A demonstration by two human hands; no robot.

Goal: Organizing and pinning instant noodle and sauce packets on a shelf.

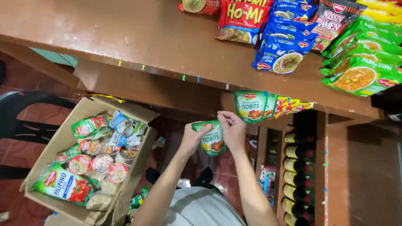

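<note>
Grey shirt (201, 209) lowest in frame; above it the left hand (193, 138) and right hand (232, 127) both pinch a glossy green fruit pouch (212, 141) at its top, just below the hanging pouches (251, 105) on the wooden counter's (125, 37) edge. Likely hanging step; next needs the top aligned to a pushpin (227, 86). Cardboard box (63, 142) sits left.

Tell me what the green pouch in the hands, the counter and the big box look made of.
Green pouch: likely glossy plastic film; it shines and creases between left hand and right hand.
Counter: probably wood, brown glossy coat with worn patches.
Box: corrugated cardboard, matte tan, bent flaps.
</note>
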